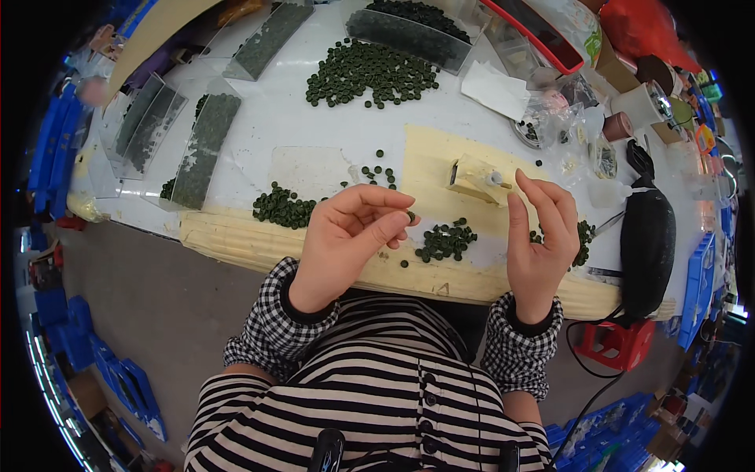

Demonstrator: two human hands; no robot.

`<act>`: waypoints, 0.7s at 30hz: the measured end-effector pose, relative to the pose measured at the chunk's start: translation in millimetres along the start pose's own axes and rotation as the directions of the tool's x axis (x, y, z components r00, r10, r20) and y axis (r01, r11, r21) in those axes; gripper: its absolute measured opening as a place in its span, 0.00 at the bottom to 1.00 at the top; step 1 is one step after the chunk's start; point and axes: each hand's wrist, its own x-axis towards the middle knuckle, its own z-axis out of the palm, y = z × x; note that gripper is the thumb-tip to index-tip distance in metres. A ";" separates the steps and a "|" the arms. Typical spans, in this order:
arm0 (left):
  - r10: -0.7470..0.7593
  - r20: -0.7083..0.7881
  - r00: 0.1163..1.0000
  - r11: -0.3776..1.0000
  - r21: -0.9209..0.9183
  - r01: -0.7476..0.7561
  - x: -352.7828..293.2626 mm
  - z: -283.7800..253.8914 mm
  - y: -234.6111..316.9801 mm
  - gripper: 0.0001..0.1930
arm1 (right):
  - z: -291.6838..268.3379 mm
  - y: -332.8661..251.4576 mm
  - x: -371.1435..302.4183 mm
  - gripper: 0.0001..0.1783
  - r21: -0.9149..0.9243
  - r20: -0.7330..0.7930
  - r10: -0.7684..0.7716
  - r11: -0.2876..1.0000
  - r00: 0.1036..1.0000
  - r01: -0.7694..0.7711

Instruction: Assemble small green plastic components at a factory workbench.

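My left hand [342, 240] is closed in a pinch above the table's near side, with a small dark green round piece [411, 216] between thumb and fingertips. My right hand [544, 236] is raised beside a small block wrapped in yellow tape [472, 179], its thumb and fingers apart with nothing visible between them. A greyish peg [495, 178] sits on that block. Between my hands lies a small heap of the same green pieces [445, 241]. Another heap [283, 208] is left of my left hand, and more pieces [583, 242] show past my right hand, which partly hides them.
A large pile of green pieces [370, 72] lies in front of a clear tray [409, 38] at the far side. Clear trays of pieces [206, 149] stand at left. A white tissue [495, 89], a red-framed device [543, 35] and a black padded object [646, 252] are at right.
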 end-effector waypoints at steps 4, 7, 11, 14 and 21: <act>-0.141 0.167 0.976 0.841 -0.499 0.207 6.9 -2.5 -8.4 0.12 | 5.7 3.3 3.0 0.13 0.012 0.010 -0.008 1.000 1.000 0.008; -0.197 0.197 0.960 0.772 -0.573 0.276 7.3 2.2 -8.0 0.12 | 7.1 5.8 2.7 0.13 0.008 0.010 -0.019 1.000 1.000 0.019; -0.224 0.215 0.950 0.745 -0.591 0.310 4.5 3.9 -12.7 0.14 | -1.3 -4.5 3.1 0.12 0.004 -0.112 -0.014 1.000 0.994 0.014; -0.197 0.291 0.936 0.704 -0.623 0.342 5.2 2.6 -15.7 0.15 | -10.3 -20.5 2.4 0.10 0.104 -0.198 0.000 0.994 0.980 0.021; -0.270 0.303 0.914 0.732 -0.552 0.399 2.0 15.1 -7.5 0.16 | -4.7 -35.5 -11.0 0.07 0.535 0.018 0.102 0.839 0.995 -0.095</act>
